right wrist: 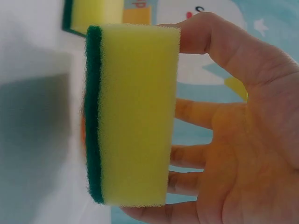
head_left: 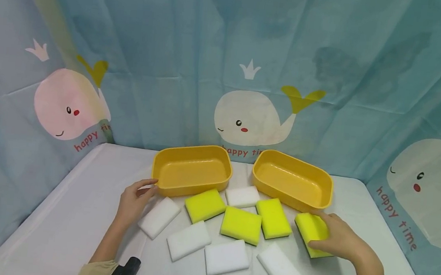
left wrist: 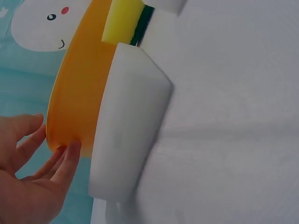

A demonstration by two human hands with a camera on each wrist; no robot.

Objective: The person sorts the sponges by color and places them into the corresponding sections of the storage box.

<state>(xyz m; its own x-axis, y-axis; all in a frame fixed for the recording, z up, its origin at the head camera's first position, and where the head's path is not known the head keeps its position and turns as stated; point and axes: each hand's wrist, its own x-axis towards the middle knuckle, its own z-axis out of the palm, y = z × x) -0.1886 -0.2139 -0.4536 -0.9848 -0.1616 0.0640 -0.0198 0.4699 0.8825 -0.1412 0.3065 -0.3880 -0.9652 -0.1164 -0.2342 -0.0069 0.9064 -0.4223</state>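
Observation:
My right hand (head_left: 336,239) grips a yellow sponge with a green scouring layer (head_left: 312,232), thumb on one side and fingers on the other. The right wrist view shows this sponge (right wrist: 135,116) on edge, with a shadow on the cloth beside it. At the outer end of the left yellow basin (head_left: 190,192), my left hand (head_left: 135,200) touches the wall with loosely bent fingertips. The left wrist view has those fingers (left wrist: 70,163) against the basin (left wrist: 79,88), beside a white sponge block (left wrist: 128,121).
A second yellow basin (head_left: 291,194) stands at the back right. Several yellow sponges (head_left: 241,225) and white blocks (head_left: 226,258) lie spread over the white tablecloth (head_left: 93,196). A blue whale-print curtain (head_left: 164,60) encloses the back and sides.

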